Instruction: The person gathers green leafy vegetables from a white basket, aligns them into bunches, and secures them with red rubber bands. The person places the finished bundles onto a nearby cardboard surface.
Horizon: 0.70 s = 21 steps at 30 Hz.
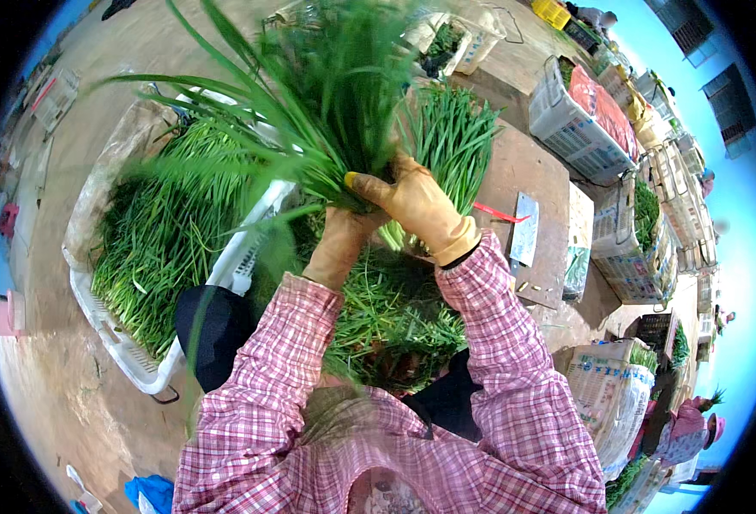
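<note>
Raised in front of me is a loose bunch of garlic chives point(333, 122), its leaf tips blurred and fanned out. My left hand point(346, 241), in a tan glove, grips the bunch from below; its fingers are mostly hidden. My right hand point(426, 202), gloved too, wraps the same bunch beside it, thumb across the front. Pale stem ends point(392, 235) show beneath the hands. Just beyond my right hand, another pile of chives point(452, 138) lies on a brown board point(513, 160). A cleaver point(524, 231) and a red strip point(503, 214) rest on that board.
At left stands a white plastic crate point(153, 379) full of chives. Loose trimmings point(394, 321) lie between my knees. Several packed crates point(577, 128) line the right side, near a wall. Another person point(683, 427) is at the lower right. A blue bag point(150, 493) lies lower left.
</note>
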Each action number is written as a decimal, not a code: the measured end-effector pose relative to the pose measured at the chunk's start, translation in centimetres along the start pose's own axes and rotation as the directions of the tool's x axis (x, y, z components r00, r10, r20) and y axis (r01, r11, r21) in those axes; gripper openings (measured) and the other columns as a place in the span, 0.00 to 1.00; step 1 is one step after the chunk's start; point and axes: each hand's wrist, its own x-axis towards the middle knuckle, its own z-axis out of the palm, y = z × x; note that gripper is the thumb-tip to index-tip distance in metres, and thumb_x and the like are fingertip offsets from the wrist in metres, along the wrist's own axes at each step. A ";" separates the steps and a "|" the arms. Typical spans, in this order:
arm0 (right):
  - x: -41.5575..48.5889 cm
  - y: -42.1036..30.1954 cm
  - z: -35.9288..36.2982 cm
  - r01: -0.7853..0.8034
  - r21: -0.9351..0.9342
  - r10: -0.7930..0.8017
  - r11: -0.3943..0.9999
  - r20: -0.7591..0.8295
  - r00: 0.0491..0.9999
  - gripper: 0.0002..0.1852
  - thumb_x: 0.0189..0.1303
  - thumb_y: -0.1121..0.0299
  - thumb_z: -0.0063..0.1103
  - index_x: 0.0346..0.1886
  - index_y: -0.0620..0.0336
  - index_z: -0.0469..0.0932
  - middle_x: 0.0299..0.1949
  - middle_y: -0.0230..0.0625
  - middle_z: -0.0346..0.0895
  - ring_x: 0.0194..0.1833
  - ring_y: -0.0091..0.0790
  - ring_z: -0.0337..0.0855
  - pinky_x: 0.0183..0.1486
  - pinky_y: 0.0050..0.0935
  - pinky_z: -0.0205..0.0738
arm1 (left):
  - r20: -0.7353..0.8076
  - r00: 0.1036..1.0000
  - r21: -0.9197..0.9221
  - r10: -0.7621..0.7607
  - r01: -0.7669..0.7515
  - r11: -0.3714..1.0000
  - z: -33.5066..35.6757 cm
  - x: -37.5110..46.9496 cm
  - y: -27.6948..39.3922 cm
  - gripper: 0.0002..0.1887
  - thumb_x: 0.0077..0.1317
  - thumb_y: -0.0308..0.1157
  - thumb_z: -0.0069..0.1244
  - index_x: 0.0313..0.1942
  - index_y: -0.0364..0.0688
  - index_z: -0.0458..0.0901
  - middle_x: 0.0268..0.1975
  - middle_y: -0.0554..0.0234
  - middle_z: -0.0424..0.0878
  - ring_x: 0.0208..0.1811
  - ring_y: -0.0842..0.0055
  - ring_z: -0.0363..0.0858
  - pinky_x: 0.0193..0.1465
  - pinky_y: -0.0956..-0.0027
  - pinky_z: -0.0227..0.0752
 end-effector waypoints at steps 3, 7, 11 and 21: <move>0.5 0.3 0.7 0.047 0.241 -0.002 0.969 -0.186 0.983 0.35 0.61 0.52 0.66 0.63 0.69 0.70 0.54 0.58 0.78 0.56 0.50 0.80 0.57 0.38 0.74 | 0.033 0.999 -0.323 0.001 0.010 0.946 -0.6 -0.8 1.2 0.26 0.59 0.24 0.61 0.59 0.40 0.74 0.52 0.64 0.81 0.49 0.74 0.82 0.52 0.66 0.79; -2.6 0.7 2.0 -0.130 0.032 0.132 0.991 -0.061 0.989 0.30 0.56 0.48 0.69 0.51 0.66 0.79 0.51 0.56 0.80 0.53 0.52 0.82 0.54 0.40 0.76 | 0.082 0.995 -0.593 -0.061 0.098 0.799 -1.5 -2.6 1.4 0.33 0.60 0.27 0.61 0.66 0.41 0.68 0.56 0.61 0.80 0.56 0.72 0.79 0.62 0.64 0.73; -5.7 2.6 5.1 -0.171 -0.057 0.176 0.984 0.097 0.980 0.44 0.45 0.58 0.79 0.65 0.65 0.66 0.48 0.50 0.81 0.52 0.50 0.81 0.55 0.38 0.75 | 0.040 0.987 -0.526 -0.154 0.152 0.837 -1.0 -4.5 0.9 0.36 0.58 0.32 0.65 0.66 0.43 0.69 0.60 0.61 0.79 0.62 0.71 0.75 0.67 0.64 0.67; -13.5 4.7 3.8 -0.245 -0.469 0.482 0.848 0.494 0.724 0.36 0.49 0.45 0.70 0.53 0.64 0.76 0.49 0.54 0.81 0.52 0.53 0.82 0.56 0.41 0.76 | 0.099 0.992 -0.437 -0.079 0.115 0.892 -1.3 -5.1 0.7 0.34 0.52 0.31 0.69 0.60 0.38 0.74 0.54 0.56 0.83 0.64 0.64 0.76 0.67 0.64 0.71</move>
